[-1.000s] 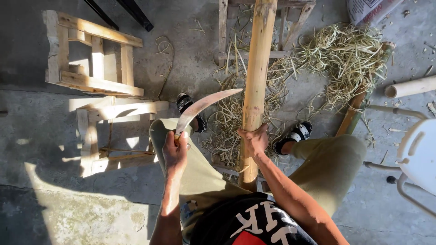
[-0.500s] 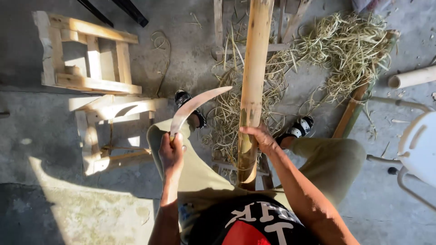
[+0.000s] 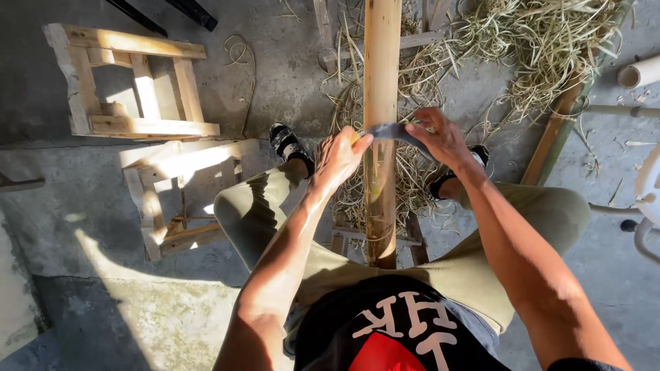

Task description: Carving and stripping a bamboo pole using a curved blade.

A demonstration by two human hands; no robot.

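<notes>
Between our knees a bamboo pole (image 3: 382,103) runs straight away from us over the concrete. Our left hand (image 3: 338,159) is clenched on one end of a curved blade (image 3: 390,130) (laid across the pole), our right hand (image 3: 440,139) clamped on the other. Beyond lie straw shavings (image 3: 543,41); left, two wooden stools (image 3: 130,89).

Bamboo pole (image 3: 381,103) between knees, wooden stools (image 3: 130,89) left, shavings (image 3: 550,48) ahead
</notes>
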